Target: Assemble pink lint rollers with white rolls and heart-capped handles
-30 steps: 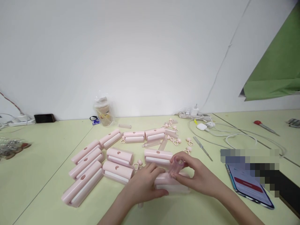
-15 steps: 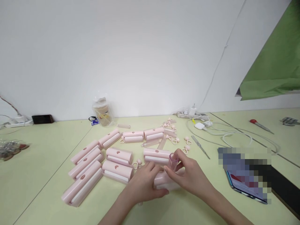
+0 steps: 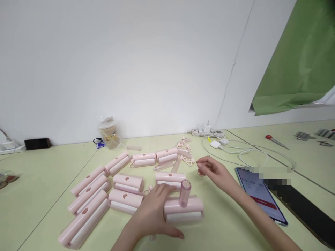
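My left hand (image 3: pixel 153 209) grips the left end of a pink lint roller head (image 3: pixel 171 205) with a white roll showing along its front. A clear pink tube handle (image 3: pixel 185 191) stands upright from the middle of its top. Over to the right, my right hand (image 3: pixel 213 170) has its thumb and fingers pinched at a small pink heart-shaped end cap (image 3: pixel 199 172), mostly hidden beneath them. Another roller head (image 3: pixel 159 177) lies just behind my left hand. Near its knuckles sits a further heart cap (image 3: pixel 147 191).
Several pink roller heads (image 3: pixel 89 216) fill the left. More heart caps (image 3: pixel 187 161) and clear tubes (image 3: pixel 164 166) lie behind. A phone (image 3: pixel 258 191), white cables (image 3: pixel 252 153), a red-handled tool (image 3: pixel 276 141), a bagged cup (image 3: pixel 110 134) and a power strip (image 3: pixel 208 133) surround them.
My right hand has let go of the tube handle and moved right and back to the heart caps. The tube now stands by itself in the roller head. The view has shifted slightly.
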